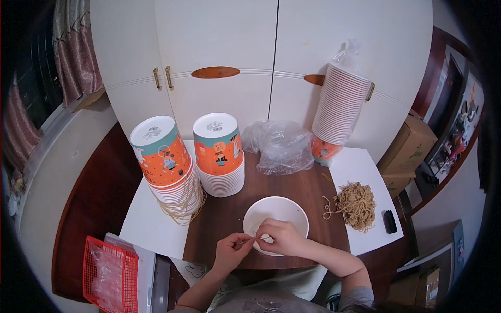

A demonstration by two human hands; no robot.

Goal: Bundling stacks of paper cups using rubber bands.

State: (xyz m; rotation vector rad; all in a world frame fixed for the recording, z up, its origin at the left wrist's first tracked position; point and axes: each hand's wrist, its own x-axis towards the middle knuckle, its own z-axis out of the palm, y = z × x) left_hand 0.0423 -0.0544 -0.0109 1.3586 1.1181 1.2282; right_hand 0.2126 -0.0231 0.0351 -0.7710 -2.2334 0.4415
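Observation:
Both my hands meet over the near rim of a white paper bucket (284,211), its open mouth facing up. My left hand (232,253) is closed in a pinch at the rim's left side. Its fingertips touch those of my right hand (282,237), also pinched, which reaches across the bucket's near part. Between the fingertips is a thin string, mostly hidden by the fingers. To the right lies a tangled heap of beige cords (356,206), one strand trailing left. More cords (193,201) hang in loops over the left bucket stack.
Two upside-down stacks of orange-and-teal paper buckets, a left stack (162,156) and a right stack (219,151), stand at the back left. Crumpled clear plastic (279,146) and a tall bagged bucket stack (340,101) are at the back. A small black object (390,221) lies far right; a red basket (130,276) is lower left.

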